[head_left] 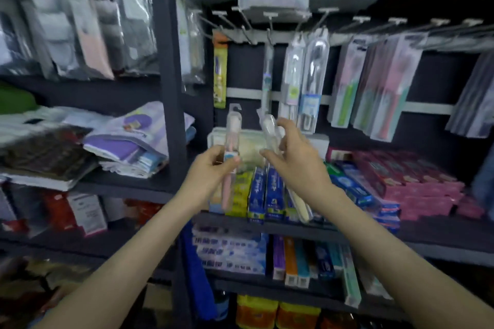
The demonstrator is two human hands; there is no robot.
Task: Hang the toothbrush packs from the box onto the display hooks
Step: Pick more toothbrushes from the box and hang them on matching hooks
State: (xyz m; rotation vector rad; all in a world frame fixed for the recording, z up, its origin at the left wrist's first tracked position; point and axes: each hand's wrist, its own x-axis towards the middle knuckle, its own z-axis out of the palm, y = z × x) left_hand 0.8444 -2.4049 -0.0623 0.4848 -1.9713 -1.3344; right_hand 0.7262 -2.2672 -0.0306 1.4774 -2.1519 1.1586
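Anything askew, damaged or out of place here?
Nothing looks damaged or spilled. The right hand holds a white toothbrush pack tilted left; the left hand holds a pink toothbrush pack upright. The purple pouches on the left shelf lie slumped unevenly.

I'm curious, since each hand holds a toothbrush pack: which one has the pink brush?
The upright pack in the left hand: its brush is pink. The tilted pack in the right hand holds a cream-white brush.
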